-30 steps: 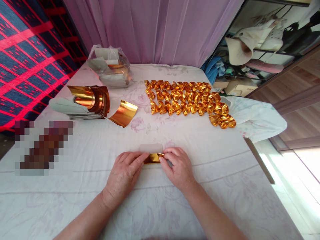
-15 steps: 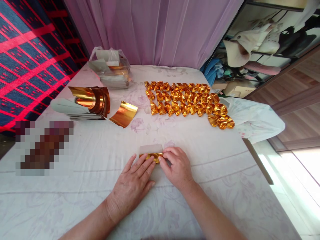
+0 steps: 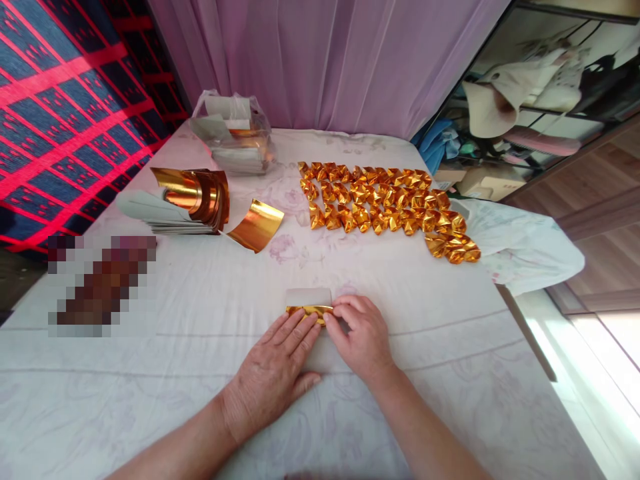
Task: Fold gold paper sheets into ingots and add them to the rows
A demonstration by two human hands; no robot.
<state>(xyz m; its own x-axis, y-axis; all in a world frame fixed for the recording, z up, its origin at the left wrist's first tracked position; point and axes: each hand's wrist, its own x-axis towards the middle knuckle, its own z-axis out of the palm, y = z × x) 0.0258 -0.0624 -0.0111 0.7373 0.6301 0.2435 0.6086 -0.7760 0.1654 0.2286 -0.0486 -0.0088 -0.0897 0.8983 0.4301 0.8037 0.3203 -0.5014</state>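
A folded sheet of gold foil paper [image 3: 309, 297] lies near the middle of the table, its pale back up on the far part and a gold strip on the near part. My left hand [image 3: 277, 370] rests flat with fingers stretched out, their tips pressing on the gold strip. At the sheet's right end my right hand [image 3: 361, 337] pinches the edge between thumb and fingers. Farther off, several folded gold paper ingots [image 3: 373, 200] stand in rows. To the left are a stack of gold foil paper [image 3: 185, 223] and one loose gold sheet [image 3: 257, 225].
A clear plastic bag [image 3: 240, 150] of more paper sits at the back left. A pale cloth [image 3: 530, 243] hangs over the right table edge, beside shelves with hats [image 3: 493, 100]. A blurred-out patch [image 3: 103, 287] covers something at left. Behind the table hangs a purple curtain [image 3: 330, 60].
My left hand's fingers have drawn closer together on the gold strip. My right hand keeps its pinch at the sheet's end. The whole view has shifted slightly.
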